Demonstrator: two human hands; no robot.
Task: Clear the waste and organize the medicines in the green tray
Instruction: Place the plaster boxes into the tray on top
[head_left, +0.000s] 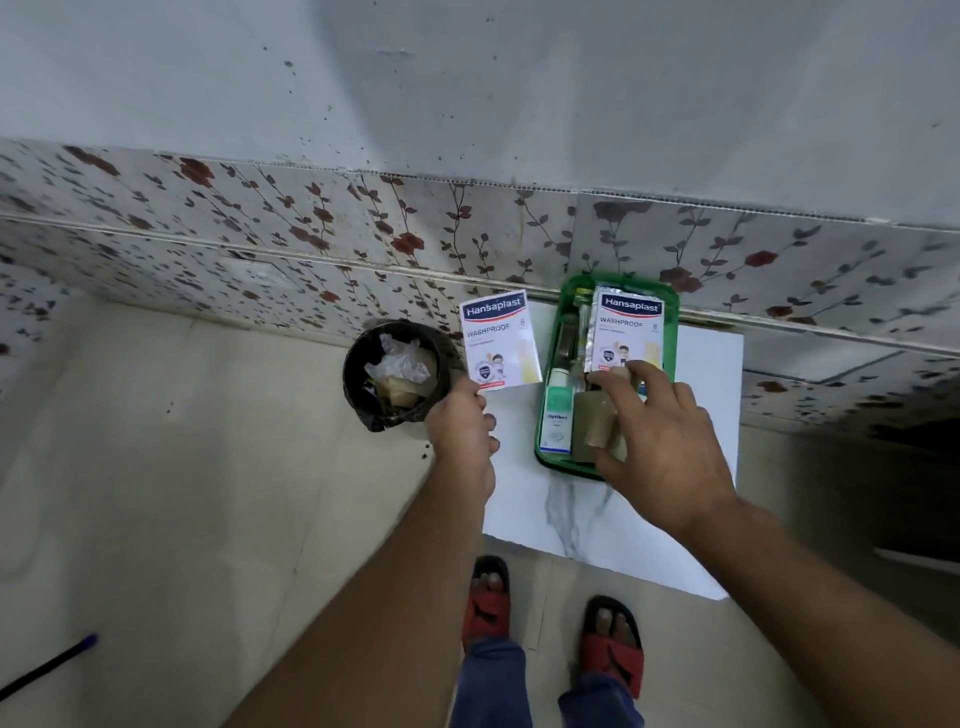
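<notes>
A green tray (673, 332) lies on a white marble-patterned board (696, 415) by the wall. Inside it I see a Hansaplast packet (626, 332), a green and white Optibex box (557, 421), a foil strip (584, 332) and a beige bandage roll (597, 421). My right hand (660, 441) hovers over the tray's near end, fingertips touching the packet's lower edge and the roll; its grip is unclear. My left hand (462, 431) pinches the bottom corner of a second Hansaplast packet (498, 343), held upright between the tray and the bin.
A small black bin (353, 384) with a liner stands left of the board, holding crumpled plastic and wrappers. Floral-tiled wall runs behind. My feet in red sandals (485, 603) stand at the board's near edge. A dark stick with a blue tip (47, 665) lies at lower left.
</notes>
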